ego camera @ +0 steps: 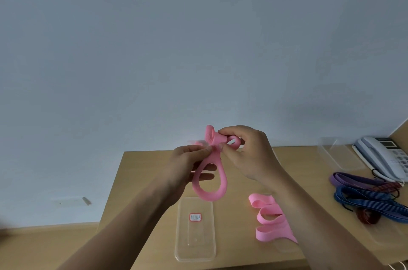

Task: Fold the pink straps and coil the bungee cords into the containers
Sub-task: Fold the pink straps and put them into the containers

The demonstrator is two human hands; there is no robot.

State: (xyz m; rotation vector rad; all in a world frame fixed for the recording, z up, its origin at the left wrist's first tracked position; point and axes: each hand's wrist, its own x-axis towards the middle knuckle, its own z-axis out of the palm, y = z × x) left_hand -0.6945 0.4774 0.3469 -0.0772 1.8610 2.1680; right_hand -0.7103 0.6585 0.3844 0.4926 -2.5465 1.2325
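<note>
Both hands hold one pink strap [209, 183] up above the wooden table [141, 181]. My left hand [189, 166] pinches it where its folds meet, and a large loop hangs down from there. My right hand [245, 152] grips the upper folds, with small loops sticking out at the top. A second pink strap [271, 221] lies in loose folds on the table under my right forearm. A clear rectangular container [195, 229] with a red-edged label stands below the hanging loop. Blue bungee cords [373, 203], purple ones [353, 179] and a dark red coil [367, 216] lie at the right.
Another clear container [340, 152] stands at the back right beside a white desk phone [384, 157]. A further clear container [384, 234] sits under the cords at the right edge. A plain wall rises behind the table, whose left edge runs diagonally.
</note>
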